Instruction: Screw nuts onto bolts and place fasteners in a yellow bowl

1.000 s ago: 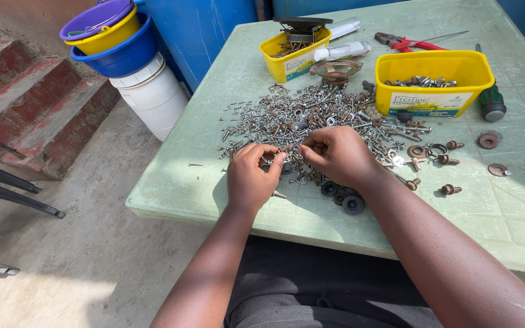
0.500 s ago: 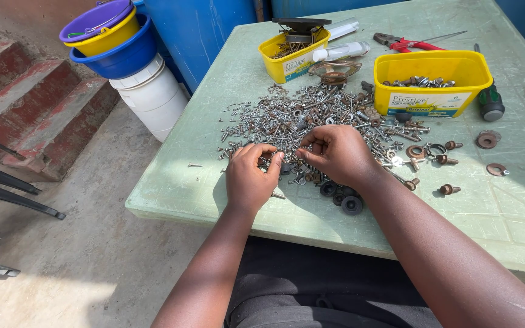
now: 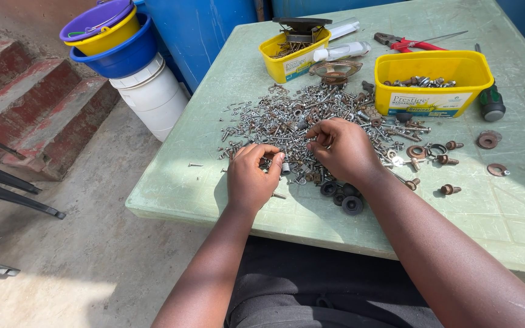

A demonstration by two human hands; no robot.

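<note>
While both hands curl into the near edge of the pile of screws and bolts [image 3: 299, 124], the left hand [image 3: 251, 176] pinches something small between thumb and fingertips, and the right hand [image 3: 344, 149] is half closed, though I cannot tell whether it holds anything. Black rubber wheels [image 3: 343, 195] lie just beside the right wrist. A careless sweep could likely knock loose screws off the pale green tabletop [image 3: 214, 182]; the larger yellow tub [image 3: 432, 82] sits beyond.

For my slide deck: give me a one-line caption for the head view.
Both hands, left hand and right hand, pick through a pile of screws on a green table.
</note>
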